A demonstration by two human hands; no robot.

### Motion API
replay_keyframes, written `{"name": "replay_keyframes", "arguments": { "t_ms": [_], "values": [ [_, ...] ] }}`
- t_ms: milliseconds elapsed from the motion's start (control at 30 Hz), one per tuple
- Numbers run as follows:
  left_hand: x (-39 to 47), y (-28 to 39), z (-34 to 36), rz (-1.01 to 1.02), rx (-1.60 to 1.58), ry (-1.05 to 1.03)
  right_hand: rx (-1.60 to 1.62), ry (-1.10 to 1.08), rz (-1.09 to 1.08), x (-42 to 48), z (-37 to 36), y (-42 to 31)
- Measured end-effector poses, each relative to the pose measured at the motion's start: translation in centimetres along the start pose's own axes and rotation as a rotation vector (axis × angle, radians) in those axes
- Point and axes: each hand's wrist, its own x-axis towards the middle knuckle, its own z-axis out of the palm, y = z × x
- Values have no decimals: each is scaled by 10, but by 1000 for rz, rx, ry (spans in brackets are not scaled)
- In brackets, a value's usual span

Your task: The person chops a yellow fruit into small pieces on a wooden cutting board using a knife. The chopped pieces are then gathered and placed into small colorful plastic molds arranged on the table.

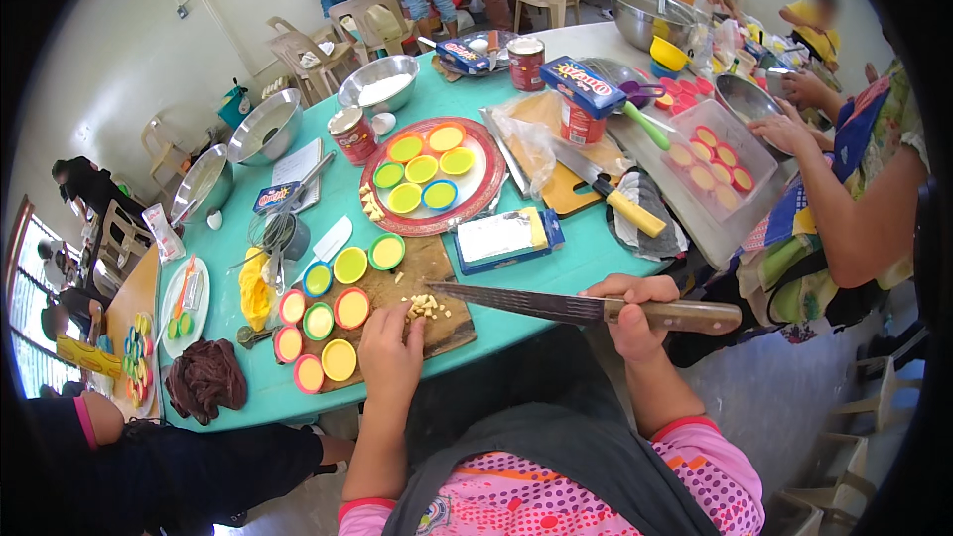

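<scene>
My right hand (pixel 637 309) grips the wooden handle of a knife (pixel 521 302), whose long blade points left over the corner of a wooden cutting board (pixel 439 272). My left hand (pixel 392 350) rests at the board's near edge, its fingertips at a small heap of diced cheese (pixel 426 307); whether they pinch a piece cannot be told. Left of that hand, small colourful cups of yellow batter (pixel 351 308) stand on and beside the board. Behind the board lies a foil-wrapped cheese block (pixel 500 238) on its blue box. A red-rimmed plate (pixel 476 201) holds several more filled cups and cheese pieces.
A brown cloth (pixel 206 380), a whisk (pixel 275 231) and a white scraper (pixel 333 238) lie leftward. Metal bowls (pixel 266 126) stand along the far left edge. A yellow-handled knife (pixel 633 212) lies at right. Co-workers stand at the right, near a plastic tub of cups (pixel 718 164), and at the left.
</scene>
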Motion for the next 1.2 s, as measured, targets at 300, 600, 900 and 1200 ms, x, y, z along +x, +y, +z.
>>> {"name": "replay_keyframes", "arguments": {
  "t_ms": [300, 600, 900, 1200],
  "values": [
    [7, 31, -23, 52, -138, 107, -147, -177, -127, -5, -11, -7],
    [-6, 56, -2, -425, -1134, -404, -276, -535, -263, -7, 14, -15],
    [4, 64, -2, -647, -1268, -435, -454, -756, -147, -16, 19, -37],
    [32, 96, 11, -341, -863, -419, -481, -174, 618, -34, 1, -76]
  ]
}}
